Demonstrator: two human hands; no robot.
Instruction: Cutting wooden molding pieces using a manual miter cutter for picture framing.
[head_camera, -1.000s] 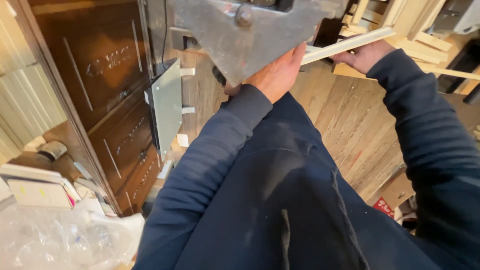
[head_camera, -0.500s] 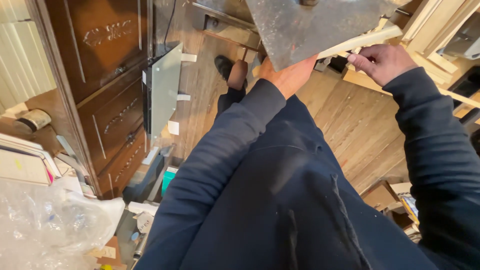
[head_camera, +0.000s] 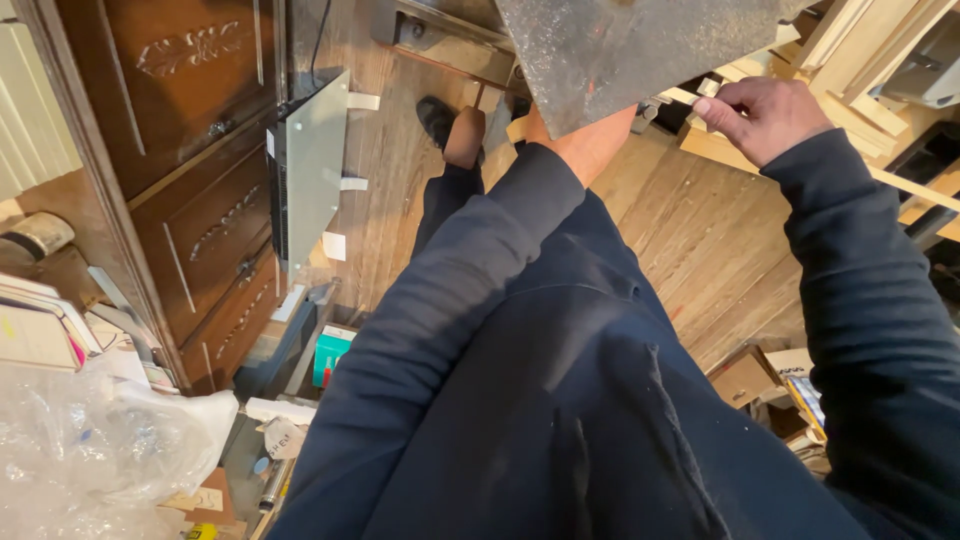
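Starting at my left, a dark wooden cabinet (head_camera: 190, 170) stands close beside me with a grey panel (head_camera: 315, 165) leaning against it, and loose clutter and a crumpled plastic sheet (head_camera: 90, 450) lie low on that side; a careless step back could catch on any of it, I judge. Further in, my left hand (head_camera: 585, 140) reaches under the grey metal table (head_camera: 640, 50), which hides the fingers, so I cannot tell whether it grips anything. With that hand out of sight beneath a metal edge, I could pinch or scrape it without warning. To the right, my right hand (head_camera: 765, 115) is closed narrowly around the end of a pale wooden strip (head_camera: 690, 95), which runs just under the table's right corner. If my grip loosens or the strip catches on the table edge, it could twist or slip into the stacked lumber (head_camera: 860, 50) behind it.
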